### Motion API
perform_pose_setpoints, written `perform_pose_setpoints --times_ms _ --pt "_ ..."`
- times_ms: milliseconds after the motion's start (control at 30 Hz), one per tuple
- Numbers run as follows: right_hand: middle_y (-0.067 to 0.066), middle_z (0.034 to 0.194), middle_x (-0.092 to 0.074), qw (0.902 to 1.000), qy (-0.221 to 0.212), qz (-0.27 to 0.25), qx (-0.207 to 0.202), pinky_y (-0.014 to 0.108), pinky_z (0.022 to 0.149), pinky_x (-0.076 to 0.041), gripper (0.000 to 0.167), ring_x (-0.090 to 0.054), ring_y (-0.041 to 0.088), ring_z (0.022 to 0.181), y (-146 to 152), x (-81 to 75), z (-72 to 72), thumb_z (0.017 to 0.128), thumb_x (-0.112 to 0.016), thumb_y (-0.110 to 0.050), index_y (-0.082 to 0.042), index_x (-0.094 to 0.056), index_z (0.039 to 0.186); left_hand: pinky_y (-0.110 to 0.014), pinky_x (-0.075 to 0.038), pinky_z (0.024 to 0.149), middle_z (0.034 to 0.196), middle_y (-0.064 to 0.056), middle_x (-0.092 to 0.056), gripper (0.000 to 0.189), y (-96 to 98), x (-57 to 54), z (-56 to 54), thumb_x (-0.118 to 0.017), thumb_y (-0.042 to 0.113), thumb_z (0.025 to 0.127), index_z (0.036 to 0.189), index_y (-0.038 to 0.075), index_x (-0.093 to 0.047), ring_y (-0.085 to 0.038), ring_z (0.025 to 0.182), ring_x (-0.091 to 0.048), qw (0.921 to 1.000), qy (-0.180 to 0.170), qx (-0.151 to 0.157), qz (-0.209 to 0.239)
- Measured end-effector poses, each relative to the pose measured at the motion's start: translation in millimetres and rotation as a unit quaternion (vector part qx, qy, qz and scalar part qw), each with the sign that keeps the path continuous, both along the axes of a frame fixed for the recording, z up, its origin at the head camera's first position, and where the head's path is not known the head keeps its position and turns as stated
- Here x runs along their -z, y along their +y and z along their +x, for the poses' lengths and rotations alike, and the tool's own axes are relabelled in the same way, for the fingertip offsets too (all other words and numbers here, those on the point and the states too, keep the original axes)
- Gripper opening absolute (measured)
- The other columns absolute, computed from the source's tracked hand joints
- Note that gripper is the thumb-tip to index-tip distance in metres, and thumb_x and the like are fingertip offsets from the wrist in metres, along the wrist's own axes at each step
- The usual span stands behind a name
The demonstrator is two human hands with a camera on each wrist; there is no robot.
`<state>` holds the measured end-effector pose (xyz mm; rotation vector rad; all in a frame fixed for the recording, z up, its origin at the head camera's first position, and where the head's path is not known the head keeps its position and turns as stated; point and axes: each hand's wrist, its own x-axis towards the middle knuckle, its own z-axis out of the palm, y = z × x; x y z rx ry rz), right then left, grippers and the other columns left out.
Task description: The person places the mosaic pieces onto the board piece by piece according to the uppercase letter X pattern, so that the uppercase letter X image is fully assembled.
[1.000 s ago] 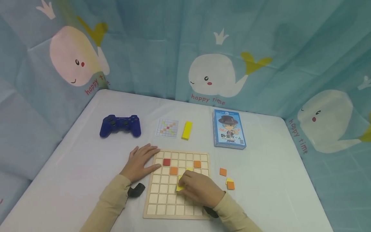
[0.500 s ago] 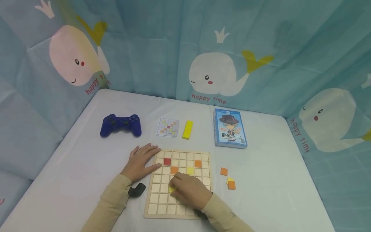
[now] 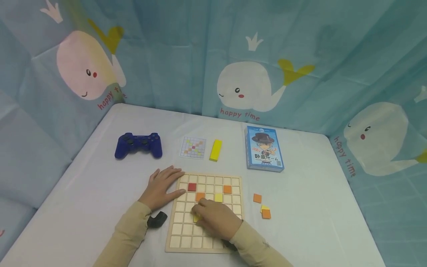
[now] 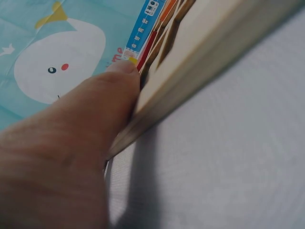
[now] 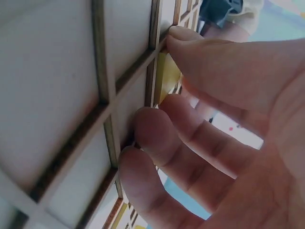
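Observation:
In the head view a wooden grid board (image 3: 186,230) lies on the white table, with red (image 3: 192,187), orange (image 3: 200,196) and yellow (image 3: 218,197) square tiles set in its cells. My left hand (image 3: 161,189) rests with spread fingers at the board's upper left edge, its thumb (image 4: 109,90) across the rim. Over the middle of the board, my right hand (image 3: 218,219) pinches a yellow tile (image 5: 167,78) with curled fingers. That tile sits tilted at a cell, thumb on one side and fingertips on the other. The hand hides several cells.
Right of the board lie two orange tiles (image 3: 257,198) and a yellow one (image 3: 264,207) partly covered. Beyond it are a pattern card (image 3: 192,147), a yellow stick-shaped block (image 3: 215,150) and a blue game box (image 3: 264,148). A blue game controller (image 3: 138,145) lies at the left.
My right hand has moved left across the board with the yellow tile, uncovering another yellow tile in its cell. In the last half second it shifts only slightly. The left hand stays put.

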<state>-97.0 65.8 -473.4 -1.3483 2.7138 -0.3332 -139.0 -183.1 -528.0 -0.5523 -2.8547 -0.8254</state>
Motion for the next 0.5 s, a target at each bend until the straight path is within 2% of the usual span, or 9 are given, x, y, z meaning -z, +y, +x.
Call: perform_pose_setpoints --times_ms 167,333,500 --pt "-0.011 0.089 -0.053 0.9999 0.000 -0.010 -0.013 0.006 0.057 -0.040 0.023 -0.045 -0.005 0.065 -0.6 0.1 -0.5 0.085 -0.073 -0.025 -0.025 -0.065 0.106 -0.061 -0.011 0.114 0.142 -0.003 -0.049 0.063 -1.3 -1.1 0.9 -0.066 0.053 0.085 0.137 0.021 -0.053 -0.030 0.140 -0.032 1.0000 -0.003 0.000 0.003" --pt "-0.011 0.089 -0.053 0.9994 -0.007 -0.027 -0.018 0.005 0.058 -0.040 0.024 -0.045 -0.005 0.066 2.1 -1.0 0.2 0.083 -0.075 -0.025 -0.024 -0.066 0.106 -0.061 -0.012 0.114 0.142 -0.003 -0.050 0.062 -1.3 -0.3 1.4 -0.066 0.052 0.085 0.137 0.021 -0.053 -0.032 0.139 -0.033 1.0000 0.003 0.001 0.003" --pt "-0.010 0.090 -0.053 0.9994 -0.015 -0.023 -0.021 0.006 0.059 -0.040 0.024 -0.046 -0.005 0.067 3.8 -2.5 -1.2 0.084 -0.074 -0.024 -0.025 -0.065 0.106 -0.061 -0.013 0.113 0.141 -0.002 -0.050 0.061 -0.3 0.2 1.2 -0.066 0.051 0.085 0.136 0.021 -0.054 -0.032 0.139 -0.034 0.9999 0.010 -0.002 0.001"
